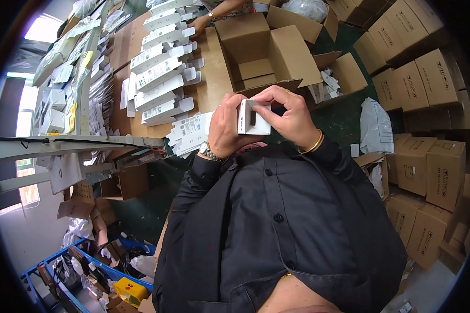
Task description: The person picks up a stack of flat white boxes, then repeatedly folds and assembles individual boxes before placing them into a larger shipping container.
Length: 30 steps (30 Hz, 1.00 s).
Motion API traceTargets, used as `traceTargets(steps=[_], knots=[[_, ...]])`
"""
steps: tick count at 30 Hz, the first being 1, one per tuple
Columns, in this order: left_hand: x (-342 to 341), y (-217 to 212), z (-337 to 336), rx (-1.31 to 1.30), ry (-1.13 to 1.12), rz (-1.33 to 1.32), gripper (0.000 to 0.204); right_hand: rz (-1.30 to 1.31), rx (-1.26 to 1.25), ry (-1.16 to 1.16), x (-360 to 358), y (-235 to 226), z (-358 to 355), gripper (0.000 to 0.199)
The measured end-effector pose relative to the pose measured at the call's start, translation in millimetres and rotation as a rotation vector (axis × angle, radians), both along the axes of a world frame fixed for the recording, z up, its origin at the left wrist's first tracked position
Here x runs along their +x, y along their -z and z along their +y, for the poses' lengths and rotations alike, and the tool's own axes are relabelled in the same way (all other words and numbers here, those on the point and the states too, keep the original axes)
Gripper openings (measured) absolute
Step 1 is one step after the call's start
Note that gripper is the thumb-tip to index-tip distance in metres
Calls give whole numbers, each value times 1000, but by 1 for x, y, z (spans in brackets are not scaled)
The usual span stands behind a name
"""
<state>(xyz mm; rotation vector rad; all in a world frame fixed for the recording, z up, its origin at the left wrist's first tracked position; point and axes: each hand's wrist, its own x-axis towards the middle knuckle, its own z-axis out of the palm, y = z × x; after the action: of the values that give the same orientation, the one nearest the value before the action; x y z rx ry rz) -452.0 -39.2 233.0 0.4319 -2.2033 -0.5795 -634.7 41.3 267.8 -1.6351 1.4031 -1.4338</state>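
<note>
A small white carton point(256, 130) with a dark opening is held up in front of my chest, over the table's near edge. My left hand point(223, 126) is closed round its left side, with a watch on that wrist. My right hand point(294, 119) pinches the carton's upper right edge, the thumb lying across the opening. What lies inside the carton is too dark to make out. Just left of my left hand, flat white printed cartons point(187, 134) lie in a loose pile. Beyond them, rows of white cartons with raised end flaps point(159, 73) stand on the table.
A large open brown box point(292, 55) stands just beyond my hands. Another open box point(350, 73) holds white pieces. Closed brown boxes point(446, 180) are stacked along the right. Another person's hand point(198, 25) reaches in at the far side. Blue-edged bins point(115, 274) stand lower left.
</note>
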Motion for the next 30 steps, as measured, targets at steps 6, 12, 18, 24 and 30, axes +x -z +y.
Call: traceTargets(steps=[6, 12, 18, 24, 30], knots=[[-3, 0, -1, -48, -20, -15, 92, 136, -73, 93, 6, -1, -2, 14], [-13, -2, -4, 28, -90, 177, 95, -29, -161, -1, 5, -19, 0, 18], [-11, 12, -5, 278, -66, 294, 93, 166, -296, -172, -3, 3, 1, 29], [-5, 10, -6, 184, -83, 247, 92, 247, -290, -150, -1, 0, 1, 27], [-2, 5, -5, 136, -101, 216, 92, 274, -255, -177, -5, -6, -1, 26]])
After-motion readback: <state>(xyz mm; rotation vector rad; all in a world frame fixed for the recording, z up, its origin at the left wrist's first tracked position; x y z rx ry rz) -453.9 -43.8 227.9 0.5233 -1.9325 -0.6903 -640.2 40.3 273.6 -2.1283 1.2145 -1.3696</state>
